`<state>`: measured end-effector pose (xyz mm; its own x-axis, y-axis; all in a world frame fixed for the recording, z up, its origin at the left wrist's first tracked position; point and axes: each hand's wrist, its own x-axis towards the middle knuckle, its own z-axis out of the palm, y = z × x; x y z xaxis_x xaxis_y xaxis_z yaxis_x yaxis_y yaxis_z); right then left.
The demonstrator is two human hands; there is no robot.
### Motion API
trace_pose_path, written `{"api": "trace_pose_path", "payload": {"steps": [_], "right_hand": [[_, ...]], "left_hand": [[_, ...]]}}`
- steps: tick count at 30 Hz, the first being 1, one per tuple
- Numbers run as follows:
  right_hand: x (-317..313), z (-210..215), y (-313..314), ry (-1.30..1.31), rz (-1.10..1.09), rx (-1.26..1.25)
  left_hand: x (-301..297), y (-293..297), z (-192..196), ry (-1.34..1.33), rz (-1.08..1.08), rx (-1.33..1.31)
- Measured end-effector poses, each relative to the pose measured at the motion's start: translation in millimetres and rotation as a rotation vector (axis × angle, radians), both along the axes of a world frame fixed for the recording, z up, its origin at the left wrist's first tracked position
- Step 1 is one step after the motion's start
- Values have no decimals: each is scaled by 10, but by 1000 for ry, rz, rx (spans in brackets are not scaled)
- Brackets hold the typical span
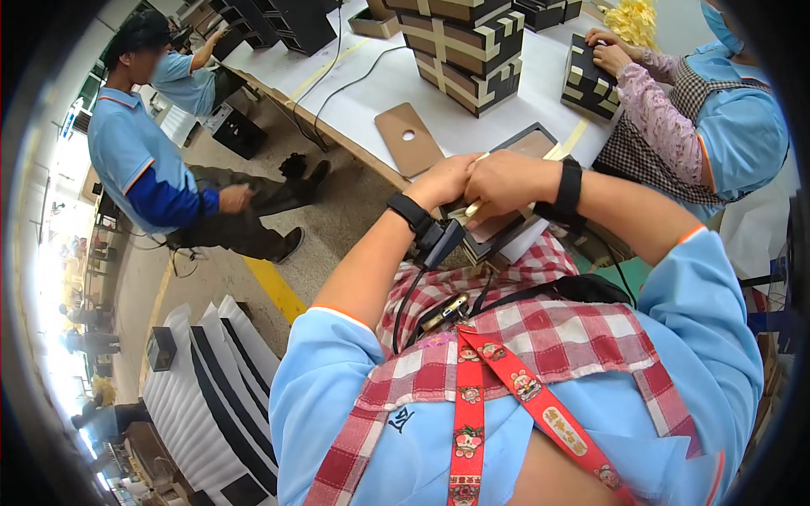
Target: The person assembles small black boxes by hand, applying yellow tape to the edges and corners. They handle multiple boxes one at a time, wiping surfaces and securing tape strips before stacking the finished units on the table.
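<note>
My left hand (445,181) and my right hand (512,182) meet over a dark-edged box (533,142) at the table's near edge. Both hands have curled fingers. A narrow pale strip (475,207), which looks like tape, sticks out under my right fingers. My left fingertips are mostly hidden behind the right hand, so what they pinch does not show. The box has a brownish inside, and its near part (483,248) shows below my wrists. To the left of my hands lies a flat brown panel (408,139) with a round hole.
Beyond my hands rises a stack of dark boxes (460,51) bound with pale tape. A co-worker at the right handles another taped box (588,80) beside yellow crumpled material (631,23). Black cables (350,78) cross the white tabletop (354,101). Another person (139,160) stands at the left.
</note>
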<state>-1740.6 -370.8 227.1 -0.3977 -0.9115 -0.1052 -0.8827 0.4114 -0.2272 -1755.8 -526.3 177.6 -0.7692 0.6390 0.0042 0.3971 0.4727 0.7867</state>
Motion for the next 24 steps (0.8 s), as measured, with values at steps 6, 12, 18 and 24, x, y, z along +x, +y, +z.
{"api": "trace_pose_path", "payload": {"steps": [6,12,18,24], "right_hand": [[385,244,455,-207,62,-216],[261,-339,2298,7,-954,-204],[1752,-2079,2971,-127,-1097,111],[973,-677,2180,-494,-1209,-622]], "left_hand": [[-51,-26,-5,-118,96,-142],[9,70,-43,73,120,-181],[-30,48,-60,84,163,-248],[109,135,111,301,252,-218]]}}
